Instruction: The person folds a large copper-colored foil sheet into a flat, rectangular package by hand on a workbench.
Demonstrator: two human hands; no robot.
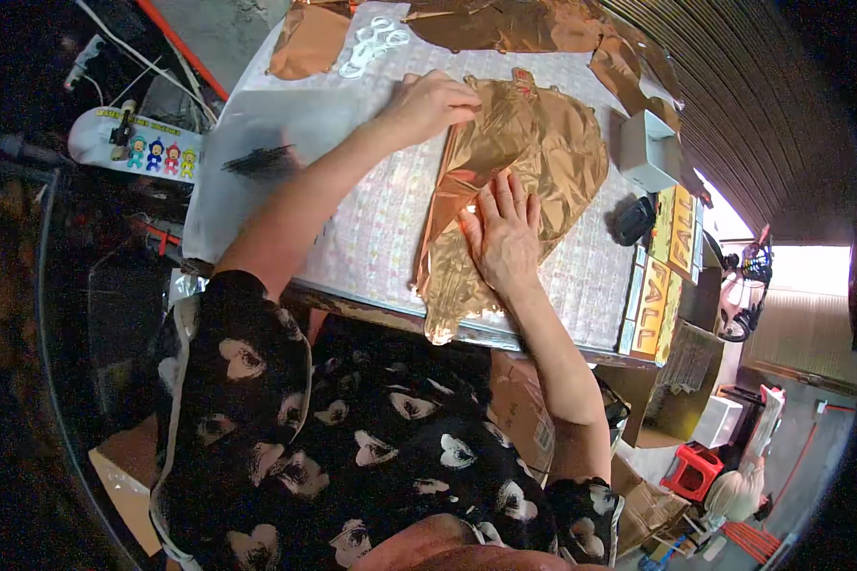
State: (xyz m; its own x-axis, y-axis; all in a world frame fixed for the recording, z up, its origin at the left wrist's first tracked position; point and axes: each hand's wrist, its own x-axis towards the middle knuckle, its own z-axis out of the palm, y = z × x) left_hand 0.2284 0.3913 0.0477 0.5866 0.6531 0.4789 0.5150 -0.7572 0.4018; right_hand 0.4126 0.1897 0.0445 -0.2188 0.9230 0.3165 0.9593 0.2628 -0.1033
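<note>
In the head view, a copper-gold foil piece (552, 143) is being spread on the table (367, 238), its long axis being pointed from the near edge toward the far side, leaning slightly right. The right hand (508, 243) is being rested open, palm down, on its middle, nearer the narrow tab (441, 330). The left hand (435, 103) is being held, curled, at the far left edge, most foil lying rightward; whether it is being pinched cannot be told.

1 head-worn view; looks forward and down over wearer's printed top (409, 428); wide, rounded edges; table (371, 238) near.
</note>
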